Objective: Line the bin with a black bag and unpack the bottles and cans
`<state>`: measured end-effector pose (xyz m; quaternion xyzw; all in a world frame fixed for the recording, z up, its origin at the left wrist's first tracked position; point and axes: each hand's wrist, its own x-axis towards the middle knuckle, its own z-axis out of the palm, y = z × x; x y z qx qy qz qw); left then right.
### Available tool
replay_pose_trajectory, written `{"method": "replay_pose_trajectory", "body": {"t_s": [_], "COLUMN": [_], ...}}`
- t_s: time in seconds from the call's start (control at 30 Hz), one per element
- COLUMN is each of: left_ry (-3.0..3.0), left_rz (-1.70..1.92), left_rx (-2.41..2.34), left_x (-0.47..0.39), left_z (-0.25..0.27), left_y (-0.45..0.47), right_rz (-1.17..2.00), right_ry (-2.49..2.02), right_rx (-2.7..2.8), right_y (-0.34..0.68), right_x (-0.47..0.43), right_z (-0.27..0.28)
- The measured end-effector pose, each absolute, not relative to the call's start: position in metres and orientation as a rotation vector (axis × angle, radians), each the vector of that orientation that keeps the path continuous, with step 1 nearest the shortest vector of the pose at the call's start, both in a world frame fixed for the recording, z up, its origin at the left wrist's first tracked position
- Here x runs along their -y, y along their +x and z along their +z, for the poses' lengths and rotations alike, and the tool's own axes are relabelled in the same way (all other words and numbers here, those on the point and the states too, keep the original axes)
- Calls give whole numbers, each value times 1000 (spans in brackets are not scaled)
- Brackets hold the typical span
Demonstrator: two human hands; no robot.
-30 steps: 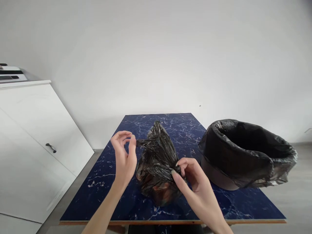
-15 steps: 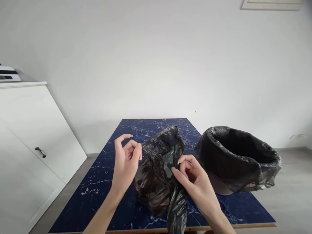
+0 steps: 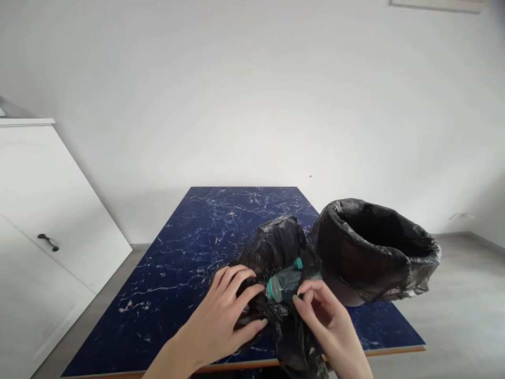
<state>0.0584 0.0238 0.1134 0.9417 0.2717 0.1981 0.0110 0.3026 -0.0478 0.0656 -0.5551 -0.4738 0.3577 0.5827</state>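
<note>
A crumpled black garbage bag (image 3: 276,245) sits near the front of the table, its mouth facing up toward me. Inside the opening are plastic bottles, one with a green cap (image 3: 298,263) and one with a green band (image 3: 270,289); the rest of the contents is hidden by the plastic. My left hand (image 3: 224,310) rests on the left side of the bag with its fingers spread. At the right edge of the opening, my right hand (image 3: 325,316) pinches the bag's plastic between thumb and fingers.
Right of the bag stands a bin lined with black plastic (image 3: 366,268), its wide mouth open. Everything rests on a blue marble-patterned table (image 3: 169,284) set against a grey wall. A white cabinet (image 3: 51,195) is at the left.
My left hand has come down from the raised bag edge onto the bag's left side, fingers now spread. The mouth gapes wider, showing the bottles. My right hand keeps its pinch.
</note>
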Motion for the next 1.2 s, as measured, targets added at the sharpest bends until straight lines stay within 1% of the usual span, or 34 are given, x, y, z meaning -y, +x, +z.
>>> {"method": "replay_pose_trajectory", "body": {"t_s": [0.23,0.4,0.5,0.57,0.63,0.7,0.8,0.9,1.0,1.1,1.2], "left_ry": [2981,2964,2933,2920,2893,2843,2729,2649,2607,2571,2535], "left_rz": [642,751,778,720,659,638,638,512,413,468,569], "left_rx": [-954,-1147,-1124,-961,-799,-699,-687,-879,-1135,-1298,-1393], "left_x": [-42,-75,-70,-57,-40,-25,-12,-13,-23,-40,-59], "left_z": [87,77,80,85,91,94,88,66,35,12,10], "left_y": [34,13,12,18,27,35,38,26,7,-2,4], "right_rz": [926,994,840,682,598,528,360,227,266,342,365], "right_ry": [-1279,-1308,-1472,-1499,-1459,-1421,-1462,-1563,-1717,-1810,-1715], "right_rx": [1263,1357,1394,1448,1596,1752,1869,1880,1857,1829,1805], "right_y": [301,295,299,300,297,293,290,299,314,322,320], "right_x": [37,41,52,57,58,54,42,32,29,29,27], "right_z": [37,40,54,64,69,66,48,26,9,1,2]}}
